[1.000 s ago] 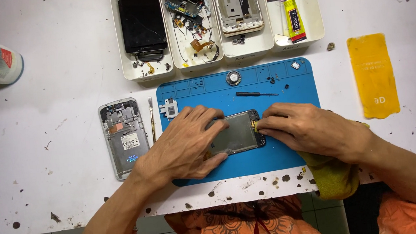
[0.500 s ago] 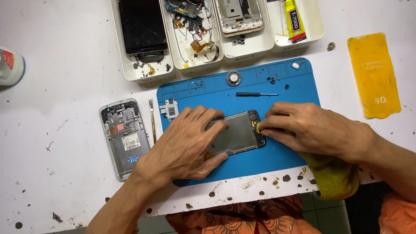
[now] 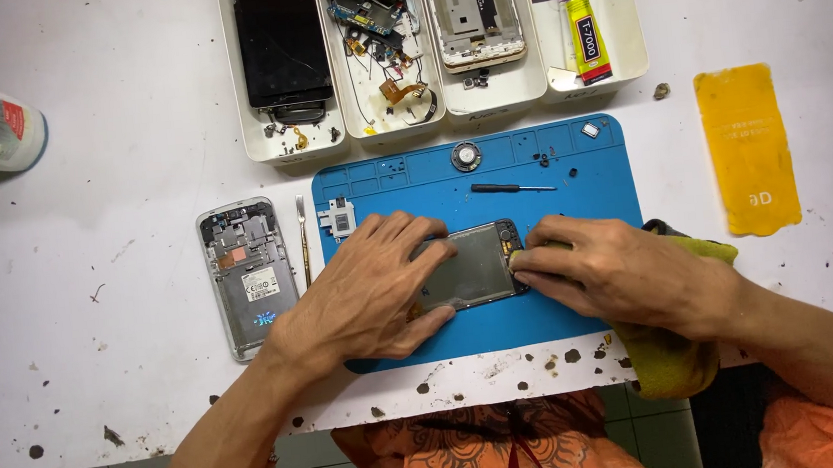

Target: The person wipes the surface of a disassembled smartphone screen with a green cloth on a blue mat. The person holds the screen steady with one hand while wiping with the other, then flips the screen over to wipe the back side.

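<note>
A dark phone screen panel [image 3: 474,264] lies on the blue work mat [image 3: 571,160]. My left hand [image 3: 367,294] rests flat over its left end, fingers spread, pressing it down. My right hand [image 3: 621,271] has its fingertips pinched at the panel's right edge, and a yellow-green cloth [image 3: 668,353] lies under its palm and wrist. Whether the fingers hold a small tool is hidden.
A grey opened phone body [image 3: 247,275] and a thin metal pry tool [image 3: 303,239] lie left of the mat. A small screwdriver [image 3: 513,188] is on the mat. White trays [image 3: 446,111] with phone parts and a glue tube [image 3: 586,40] stand behind. An orange-yellow sheet [image 3: 749,150] lies right.
Both hands stay almost where they were on the screen panel; only small finger shifts show.
</note>
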